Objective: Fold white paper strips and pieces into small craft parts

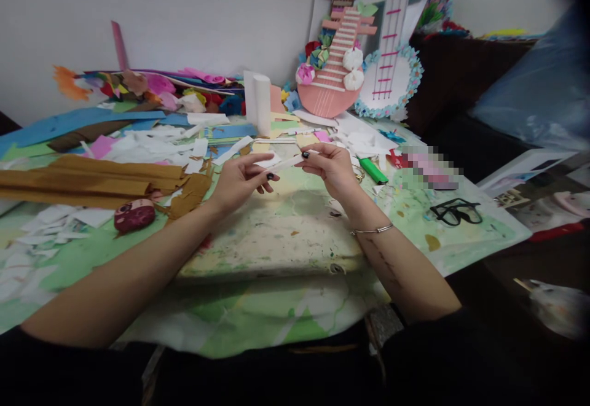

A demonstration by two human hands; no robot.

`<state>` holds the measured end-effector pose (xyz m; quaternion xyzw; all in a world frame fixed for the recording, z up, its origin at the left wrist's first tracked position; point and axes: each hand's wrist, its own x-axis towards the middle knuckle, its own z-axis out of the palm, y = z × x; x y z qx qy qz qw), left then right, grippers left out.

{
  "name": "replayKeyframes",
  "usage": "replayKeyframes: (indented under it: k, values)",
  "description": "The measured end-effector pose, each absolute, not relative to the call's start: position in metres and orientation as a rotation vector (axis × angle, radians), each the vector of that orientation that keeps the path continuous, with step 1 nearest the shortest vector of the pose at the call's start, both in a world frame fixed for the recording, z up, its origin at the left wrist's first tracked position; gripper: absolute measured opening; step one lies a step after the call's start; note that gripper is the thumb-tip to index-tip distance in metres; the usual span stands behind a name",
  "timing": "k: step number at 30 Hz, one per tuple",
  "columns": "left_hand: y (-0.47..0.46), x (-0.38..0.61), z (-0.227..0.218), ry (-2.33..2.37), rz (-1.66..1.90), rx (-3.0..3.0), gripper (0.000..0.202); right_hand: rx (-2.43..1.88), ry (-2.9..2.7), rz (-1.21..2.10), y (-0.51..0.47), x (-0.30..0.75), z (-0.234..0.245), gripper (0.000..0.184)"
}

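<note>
Both my hands are raised a little above the table (286, 240) and pinch one narrow white paper strip (286, 162) between them. My left hand (239, 180) grips its lower left end with thumb and fingers closed. My right hand (329, 163) pinches the upper right end, a thin bracelet (371, 230) on that wrist. The strip runs slightly tilted, rising to the right.
Paper scraps and brown paper strips (92, 179) lie at left, a white paper roll (258, 102) stands behind. A pink paper guitar (334, 68) leans on the wall. A green marker (373, 171) and black glasses (456, 211) lie at right.
</note>
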<state>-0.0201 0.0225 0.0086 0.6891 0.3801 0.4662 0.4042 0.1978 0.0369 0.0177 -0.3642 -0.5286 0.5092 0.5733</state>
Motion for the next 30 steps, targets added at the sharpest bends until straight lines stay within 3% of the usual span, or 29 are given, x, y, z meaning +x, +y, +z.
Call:
replayKeyframes:
  k: [2,4,10,15,17,25,30]
  values:
    - [0.027,-0.023,0.008,1.040,1.195,1.809,0.034,-0.891,-1.304,1.137,0.036,0.198,0.019,0.020]
    - [0.032,-0.027,0.006,1.103,1.191,1.871,0.027,-0.926,-1.382,1.094,0.035,0.197,0.020,0.016]
    - [0.042,-0.033,0.004,1.220,1.134,1.928,0.020,-1.043,-1.624,1.060,0.037,0.199,0.019,0.011]
    - [0.041,-0.033,0.008,1.197,0.976,1.632,0.029,-1.091,-1.659,1.089,0.045,0.200,0.012,0.015]
    - [0.043,-0.034,0.007,1.228,0.929,1.608,0.023,-1.139,-1.697,1.103,0.048,0.201,0.007,0.013]
    - [0.051,-0.035,0.000,1.597,0.747,2.089,0.011,-1.504,-2.031,0.599,0.052,0.197,0.000,0.012]
    - [0.052,-0.035,0.002,1.661,0.685,2.145,0.006,-1.555,-2.139,0.563,0.051,0.195,0.004,0.021]
